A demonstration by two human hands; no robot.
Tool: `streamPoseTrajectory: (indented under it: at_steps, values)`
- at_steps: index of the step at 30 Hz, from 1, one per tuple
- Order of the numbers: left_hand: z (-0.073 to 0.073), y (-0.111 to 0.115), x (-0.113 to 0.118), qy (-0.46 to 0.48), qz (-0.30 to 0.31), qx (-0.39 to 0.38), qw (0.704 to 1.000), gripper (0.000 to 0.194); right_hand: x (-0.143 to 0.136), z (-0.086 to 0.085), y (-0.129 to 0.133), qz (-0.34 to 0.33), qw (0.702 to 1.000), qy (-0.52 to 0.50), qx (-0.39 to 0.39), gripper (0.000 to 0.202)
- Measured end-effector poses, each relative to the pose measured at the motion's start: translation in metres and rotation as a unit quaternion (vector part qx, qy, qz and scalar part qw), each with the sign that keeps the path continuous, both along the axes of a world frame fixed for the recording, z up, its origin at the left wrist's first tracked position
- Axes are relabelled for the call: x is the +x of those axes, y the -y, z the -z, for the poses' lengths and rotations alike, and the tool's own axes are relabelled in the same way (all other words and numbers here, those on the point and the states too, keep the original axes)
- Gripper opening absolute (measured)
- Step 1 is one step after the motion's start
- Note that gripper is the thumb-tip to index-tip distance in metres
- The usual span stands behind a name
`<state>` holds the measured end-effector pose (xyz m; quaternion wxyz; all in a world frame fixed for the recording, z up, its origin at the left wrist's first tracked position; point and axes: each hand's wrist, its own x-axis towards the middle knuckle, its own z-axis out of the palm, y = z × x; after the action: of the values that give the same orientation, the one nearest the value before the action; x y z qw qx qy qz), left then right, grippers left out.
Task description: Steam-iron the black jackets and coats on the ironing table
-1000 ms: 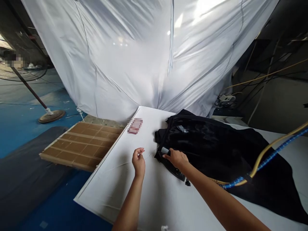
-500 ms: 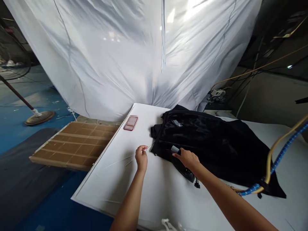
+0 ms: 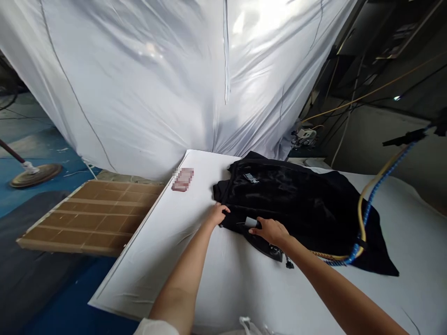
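A black garment with a small white print lies spread on the white-covered table. My left hand is at its near left edge, fingers bent and closed on the cloth. My right hand is wrapped round the grey-and-black handle of a steam iron. The iron's dark body rests over the garment's near edge, partly hidden by the hand. A yellow hose and a blue hose loop up to the right from behind my right forearm.
A reddish rectangular item, blurred out, lies at the table's far left. A flat cardboard piece is beside the table. White sheeting hangs behind. A round stand base is on the blue floor. Cables hang at right.
My left hand has moved from a thin strand beside the garment up onto the garment's edge. My right hand stays on the iron. The view has shifted slightly.
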<state>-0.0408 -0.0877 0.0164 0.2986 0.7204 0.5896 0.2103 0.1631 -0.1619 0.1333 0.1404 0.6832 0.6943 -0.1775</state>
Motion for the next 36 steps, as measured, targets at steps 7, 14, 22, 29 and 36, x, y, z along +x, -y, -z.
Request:
streamPoseTrajectory:
  at_steps: [7, 14, 22, 29, 36]
  values:
    - [0.019, -0.01, -0.009, 0.027, 0.082, 0.03, 0.996, 0.05, -0.012, 0.002, -0.012, -0.015, 1.0, -0.001, 0.007, 0.059]
    - [0.026, -0.012, -0.015, 0.019, 0.089, 0.017, 0.996, 0.061, -0.018, 0.003, -0.022, -0.044, 0.999, -0.013, 0.006, 0.061]
    - [0.023, -0.021, -0.02, 0.037, 0.082, -0.004, 0.996, 0.062, -0.035, 0.007, -0.035, -0.072, 0.997, -0.022, 0.0, 0.062]
    - [-0.002, -0.01, -0.034, 0.173, -0.082, 0.131, 0.973, 0.062, -0.058, 0.014, -0.052, -0.077, 0.996, -0.03, 0.015, 0.061]
    - [-0.037, 0.025, -0.035, 0.213, -0.271, 0.178, 0.922, 0.053, -0.077, 0.017, -0.062, -0.053, 0.998, -0.017, 0.01, 0.062]
